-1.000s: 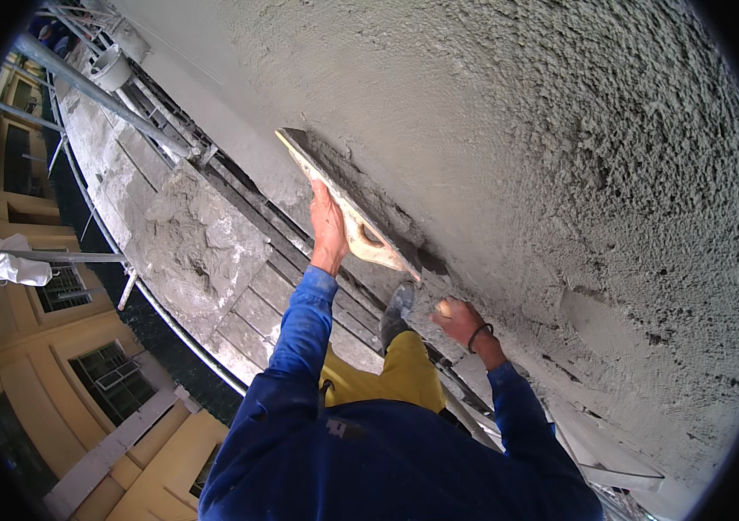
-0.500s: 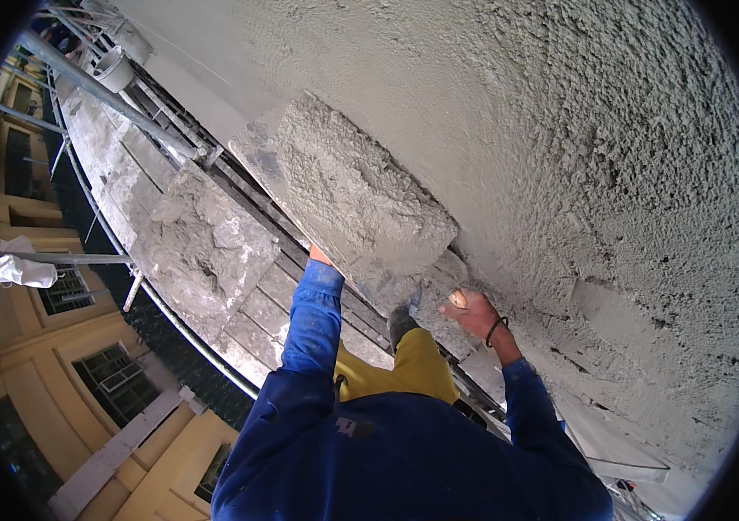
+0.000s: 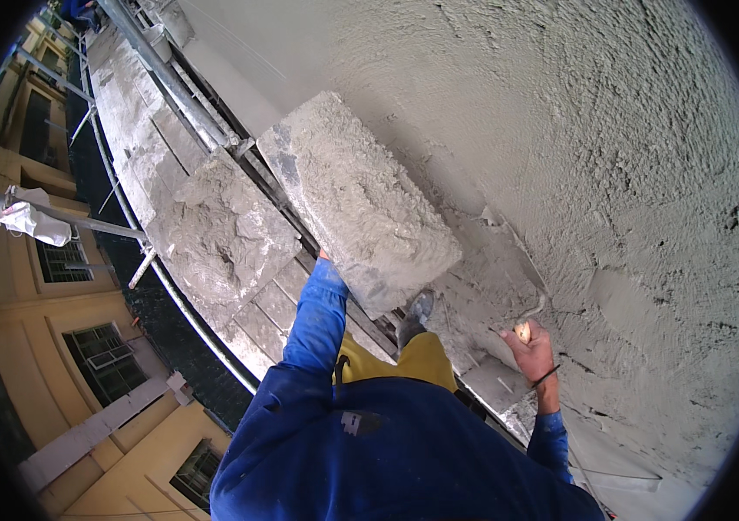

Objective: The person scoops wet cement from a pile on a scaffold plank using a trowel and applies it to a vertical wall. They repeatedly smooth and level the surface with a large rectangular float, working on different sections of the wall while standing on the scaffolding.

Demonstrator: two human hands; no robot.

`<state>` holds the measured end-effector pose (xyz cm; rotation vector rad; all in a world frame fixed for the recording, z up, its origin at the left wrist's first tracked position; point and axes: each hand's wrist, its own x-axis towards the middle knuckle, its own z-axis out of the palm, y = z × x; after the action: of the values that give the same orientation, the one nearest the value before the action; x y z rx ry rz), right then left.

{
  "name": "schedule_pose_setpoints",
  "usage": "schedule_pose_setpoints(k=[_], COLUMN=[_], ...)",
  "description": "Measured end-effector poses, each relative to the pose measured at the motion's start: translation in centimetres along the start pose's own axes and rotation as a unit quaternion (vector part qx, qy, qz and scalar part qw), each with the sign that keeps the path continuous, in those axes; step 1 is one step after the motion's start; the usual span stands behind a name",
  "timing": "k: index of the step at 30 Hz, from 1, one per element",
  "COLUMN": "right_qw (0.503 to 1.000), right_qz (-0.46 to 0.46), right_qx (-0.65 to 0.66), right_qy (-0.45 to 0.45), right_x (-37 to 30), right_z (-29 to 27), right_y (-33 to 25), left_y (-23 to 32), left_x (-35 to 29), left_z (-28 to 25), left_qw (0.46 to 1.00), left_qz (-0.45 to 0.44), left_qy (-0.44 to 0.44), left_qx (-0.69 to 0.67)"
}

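Observation:
My left hand, mostly hidden, supports a plasterer's hawk from beneath, at its near left edge. A thick heap of wet grey mortar covers most of the board, leaving bare corners. To the right, my right hand is closed around the wooden handle of a plastering trowel. The trowel's blade lies along the wall, seen nearly edge-on and smeared with mortar. Around it the wall's coating is wet and grey, smoother at upper left and rough at right.
Scaffold planks run along the left, bearing a spread pile of mortar. Metal poles border them, and a white bag hangs from one. A person is at the far end. My boot shows below the hawk.
My right hand has moved right with the trowel, whose blade now lies against the wall. The hawk sits slightly further right in the picture, and the whole view has shifted a little.

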<state>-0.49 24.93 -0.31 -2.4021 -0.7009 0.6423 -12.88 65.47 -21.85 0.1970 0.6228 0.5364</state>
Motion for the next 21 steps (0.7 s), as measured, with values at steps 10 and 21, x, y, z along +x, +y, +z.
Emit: schedule_pose_setpoints(k=[10, 21], right_qw=[0.956, 0.846], right_qz=[-0.194, -0.376], right_qx=[-0.219, -0.364], right_qy=[-0.018, -0.102], right_x=[-2.3, 1.0], right_z=[-0.9, 4.3], right_y=[-15.5, -24.3], left_y=[4.1, 7.7], left_x=[-3.5, -8.4], left_z=[-6.5, -13.3], left_qw=[1.000, 0.998], left_qz=[-0.002, 0.023], left_qy=[0.018, 0.054], left_qx=[0.003, -0.019])
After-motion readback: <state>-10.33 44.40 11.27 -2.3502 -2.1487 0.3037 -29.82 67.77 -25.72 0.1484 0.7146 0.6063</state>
